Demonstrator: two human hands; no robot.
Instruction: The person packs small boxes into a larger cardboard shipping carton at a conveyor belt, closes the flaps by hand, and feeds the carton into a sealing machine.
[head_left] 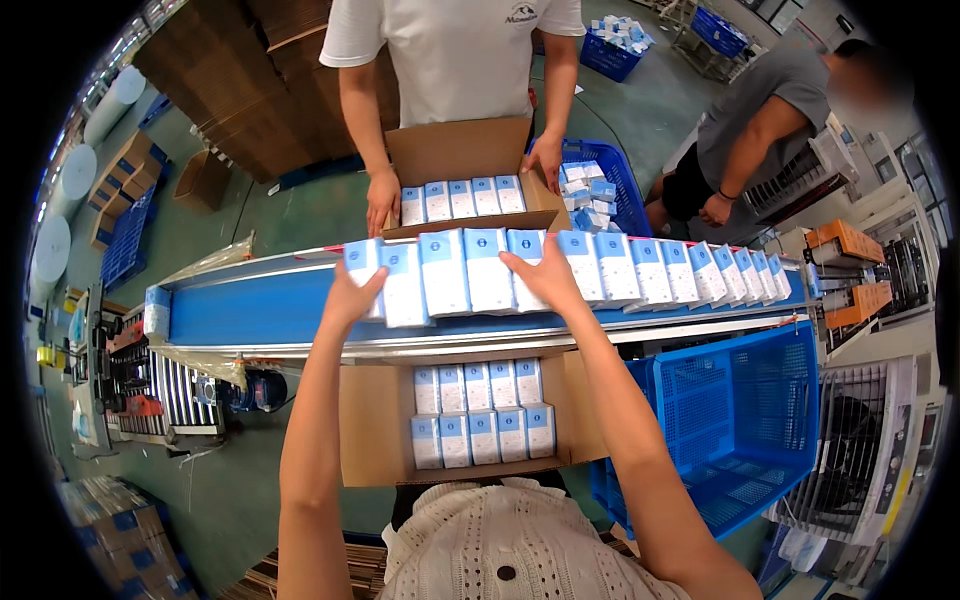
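Note:
A long row of blue-and-white packs (440, 275), which look like tissue packs, stands along the blue conveyor belt (250, 302). My left hand (352, 295) presses the left end of the row, its thumb over the front of a pack. Several packs to the right, my right hand (548, 275) grips the row with its thumb across the front. The packs between my hands are squeezed together, and some jut toward me. Below the belt, close to my body, an open cardboard box (375, 425) holds two rows of similar packs. My fingers behind the packs are hidden.
Across the belt, a person in a white shirt (455, 65) holds another open box (445, 150) with packs inside. Right of my box is a blue crate (740, 400). A second blue crate (625, 175) holds loose packs. Someone in grey (765, 120) bends at the right.

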